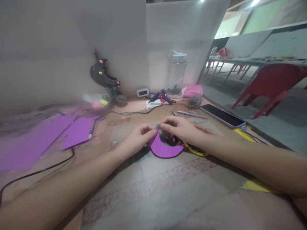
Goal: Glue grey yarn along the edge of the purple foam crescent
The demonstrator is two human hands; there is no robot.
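A purple crescent cutout (pixel 166 150) lies at the middle of the work surface, its curved side toward me. My left hand (pixel 141 137) pinches its upper left tip between thumb and fingers. At that same tip, my right hand (pixel 177 127) is closed on a small greyish piece, too small to make out well. Something dark shows inside the crescent's curve, under my right hand. Yellow-handled scissors (pixel 196 151) lie partly hidden beneath my right wrist.
Purple sheets (pixel 43 137) and a black cable lie at left. Behind stand a dark crescent ornament (pixel 102 73), a small clock (pixel 143 92), a glue gun (pixel 161 96) and a clear bottle (pixel 177 72). Grey yarn (pixel 194 101) and a phone (pixel 223 115) are at right. A red chair (pixel 275 83) stands beyond.
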